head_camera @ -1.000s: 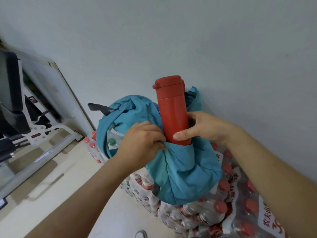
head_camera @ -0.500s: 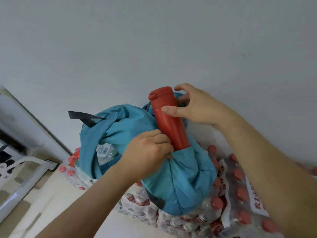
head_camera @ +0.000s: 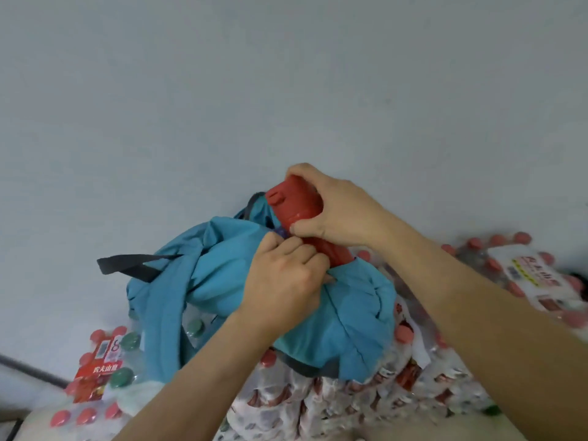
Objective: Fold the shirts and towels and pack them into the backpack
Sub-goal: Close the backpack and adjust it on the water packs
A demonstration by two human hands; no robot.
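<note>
Pale wall (head_camera: 286, 74) behind. Right hand (head_camera: 340, 214) wraps the cap end of the bottle (head_camera: 294, 206), at 12 o'clock of left hand (head_camera: 286, 278), which pinches the pocket hem of the bag (head_camera: 356, 316). Bag sits on water packs (head_camera: 318, 405), strap (head_camera: 133, 265) out at 9. Tip: hold hem stretched, push along bottle axis, no sideways levering. No shirts or towels visible.

Teal backpack (head_camera: 350, 313) – red flask (head_camera: 296, 205) – dark grey strap (head_camera: 133, 261).

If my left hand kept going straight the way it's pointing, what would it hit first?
Probably the red flask, just past the left hand, tucked into the blue backpack; depth is unclear.
</note>
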